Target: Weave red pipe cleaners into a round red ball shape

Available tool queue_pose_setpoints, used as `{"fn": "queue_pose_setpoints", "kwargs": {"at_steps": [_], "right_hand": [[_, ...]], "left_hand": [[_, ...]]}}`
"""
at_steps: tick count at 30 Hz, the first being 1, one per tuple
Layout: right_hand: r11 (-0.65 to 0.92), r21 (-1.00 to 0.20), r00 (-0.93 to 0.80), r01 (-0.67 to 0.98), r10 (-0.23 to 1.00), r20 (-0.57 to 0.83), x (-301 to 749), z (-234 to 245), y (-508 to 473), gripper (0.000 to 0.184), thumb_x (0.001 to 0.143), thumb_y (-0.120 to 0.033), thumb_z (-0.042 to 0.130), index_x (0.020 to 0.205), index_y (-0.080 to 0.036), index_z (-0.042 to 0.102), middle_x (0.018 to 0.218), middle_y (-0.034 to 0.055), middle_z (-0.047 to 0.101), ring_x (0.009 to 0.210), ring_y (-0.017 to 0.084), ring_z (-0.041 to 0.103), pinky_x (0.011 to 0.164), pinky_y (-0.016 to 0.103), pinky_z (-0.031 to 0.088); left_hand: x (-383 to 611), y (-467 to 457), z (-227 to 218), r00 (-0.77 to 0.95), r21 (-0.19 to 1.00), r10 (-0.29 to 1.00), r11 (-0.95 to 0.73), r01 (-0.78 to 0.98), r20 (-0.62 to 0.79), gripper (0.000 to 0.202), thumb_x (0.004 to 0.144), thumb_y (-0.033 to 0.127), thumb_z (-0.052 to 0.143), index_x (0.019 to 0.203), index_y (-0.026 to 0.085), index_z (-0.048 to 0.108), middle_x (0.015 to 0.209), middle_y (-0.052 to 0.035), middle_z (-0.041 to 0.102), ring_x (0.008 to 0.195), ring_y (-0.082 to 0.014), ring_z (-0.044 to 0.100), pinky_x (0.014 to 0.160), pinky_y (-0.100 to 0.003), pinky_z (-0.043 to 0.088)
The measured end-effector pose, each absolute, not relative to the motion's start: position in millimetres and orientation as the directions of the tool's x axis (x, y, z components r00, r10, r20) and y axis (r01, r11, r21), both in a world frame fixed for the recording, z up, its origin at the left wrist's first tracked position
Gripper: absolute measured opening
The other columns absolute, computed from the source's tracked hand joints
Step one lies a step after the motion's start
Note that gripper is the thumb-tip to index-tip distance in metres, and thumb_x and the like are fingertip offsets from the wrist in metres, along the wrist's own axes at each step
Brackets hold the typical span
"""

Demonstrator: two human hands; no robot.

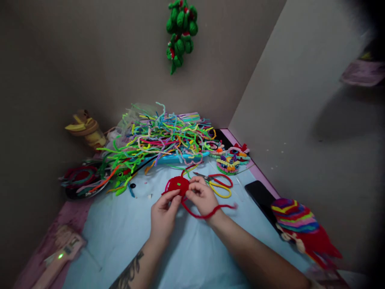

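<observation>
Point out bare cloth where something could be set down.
Free: blue cloth between the left hand and pink device, and between the forearms. Crowded: the back, with the colourful stems, and the right, with scissors and phone.

Fuzzy pile, smooth plastic
A matt, fuzzy surface is shown by the red piece (172, 184) and the far stems (173, 132); smooth plastic-looking handles (223, 196) are seen on the scissors (209, 177); the phone (260, 196) at right is smoothly finished.

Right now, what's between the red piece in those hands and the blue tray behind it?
In the head view, a green strand and a red strand lie between the red piece and the blue tray, over light blue cloth.
</observation>
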State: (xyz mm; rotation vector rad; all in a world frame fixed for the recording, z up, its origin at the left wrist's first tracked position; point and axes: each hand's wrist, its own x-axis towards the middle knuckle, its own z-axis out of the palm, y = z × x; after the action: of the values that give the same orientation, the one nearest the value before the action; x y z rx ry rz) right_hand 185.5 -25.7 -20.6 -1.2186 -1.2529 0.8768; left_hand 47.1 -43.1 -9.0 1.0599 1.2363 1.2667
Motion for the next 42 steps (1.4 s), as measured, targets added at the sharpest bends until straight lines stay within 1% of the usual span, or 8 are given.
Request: {"fn": "queue_pose_setpoints", "kwargs": {"at_steps": [5,9,12,16,20,23,32,42], "right_hand": [[0.170,-0.974,0.115,0.150,0.976,0.188,188,-20,-25,0.016,0.072,-0.030,0.064,0.062,-0.017,0.062,0.091,0.0052,0.050,0.077,0.016,0.054,0.061,0.026,0.046],[0.221,-0.954,0.131,0.203,0.959,0.250,186,-12,-33,0.016,0.071,-0.022,0.063,0.087,-0.021,0.065,0.092,0.0045,0.052,0.075,0.015,0.052,0.060,0.026,0.045],[0.271,-0.947,-0.027,0.170,0.962,0.271,180,-3,-44,0.027,0.070,-0.015,0.063,0.097,-0.022,0.062,0.084,0.0012,0.055,0.071,0.014,0.053,0.062,0.025,0.046],[0.311,-0.944,-0.260,0.113,0.926,0.274,178,2,-48,0.008,0.074,-0.018,0.064,0.080,-0.021,0.067,0.079,0.0010,0.061,0.077,0.015,0.059,0.073,0.029,0.047],[0.149,-0.980,0.058,-0.133,0.988,0.142,194,-4,-30,0.012,0.075,-0.032,0.065,0.073,-0.020,0.067,0.063,-0.0008,0.059,0.058,0.012,0.053,0.055,0.026,0.043],[0.048,-0.918,0.323,-0.394,0.942,-0.089,209,-11,-15,0.024,0.064,-0.039,0.072,0.070,-0.018,0.063,0.050,-0.0058,0.046,0.041,0.007,0.033,0.040,0.021,0.024],[-0.103,-0.958,0.118,-0.269,0.983,-0.139,193,-9,-27,0.033,0.058,-0.037,0.079,0.084,-0.021,0.067,0.111,0.0056,0.060,0.091,0.020,0.058,0.077,0.032,0.046],[-0.052,-0.981,0.065,-0.186,0.996,-0.065,187,-17,-30,0.010,0.068,-0.028,0.068,0.074,-0.020,0.067,0.118,0.0076,0.056,0.109,0.026,0.056,0.095,0.043,0.041]], "left_hand": [[47,-41,-11,-0.072,0.979,0.990,0.107,-0.175,-0.121,0.031,0.069,0.035,0.072,0.094,0.017,0.072,0.092,-0.0083,0.073,0.084,-0.0197,0.067,0.078,-0.030,0.051],[46,-38,-14,-0.136,0.963,0.979,0.114,-0.244,-0.151,0.033,0.070,0.034,0.072,0.099,0.018,0.070,0.097,-0.0080,0.073,0.089,-0.0185,0.067,0.082,-0.029,0.050],[45,-36,-16,-0.173,0.957,0.971,0.115,-0.267,-0.165,0.035,0.070,0.033,0.072,0.101,0.017,0.069,0.099,-0.0084,0.072,0.091,-0.0187,0.066,0.084,-0.030,0.049],[43,-34,-15,-0.190,0.963,0.967,0.124,-0.238,-0.171,0.035,0.069,0.035,0.072,0.099,0.016,0.069,0.096,-0.0088,0.073,0.088,-0.0195,0.067,0.083,-0.032,0.050],[46,-34,-12,-0.152,0.968,0.970,0.158,-0.193,-0.188,0.030,0.068,0.034,0.072,0.092,0.015,0.072,0.090,-0.0086,0.074,0.082,-0.0197,0.068,0.080,-0.031,0.051],[49,-35,-13,-0.070,0.944,0.969,0.212,-0.253,-0.237,0.033,0.068,0.034,0.073,0.093,0.014,0.071,0.086,-0.0086,0.074,0.076,-0.0192,0.069,0.078,-0.032,0.052],[44,-33,-26,-0.050,0.942,0.986,0.135,-0.307,-0.158,0.038,0.075,0.036,0.068,0.107,0.017,0.067,0.108,-0.0104,0.069,0.097,-0.0215,0.064,0.091,-0.036,0.046],[46,-33,-19,0.050,0.955,0.988,0.153,-0.255,-0.145,0.047,0.078,0.036,0.064,0.122,0.020,0.057,0.116,-0.0097,0.064,0.103,-0.0202,0.061,0.091,-0.033,0.045]]}}
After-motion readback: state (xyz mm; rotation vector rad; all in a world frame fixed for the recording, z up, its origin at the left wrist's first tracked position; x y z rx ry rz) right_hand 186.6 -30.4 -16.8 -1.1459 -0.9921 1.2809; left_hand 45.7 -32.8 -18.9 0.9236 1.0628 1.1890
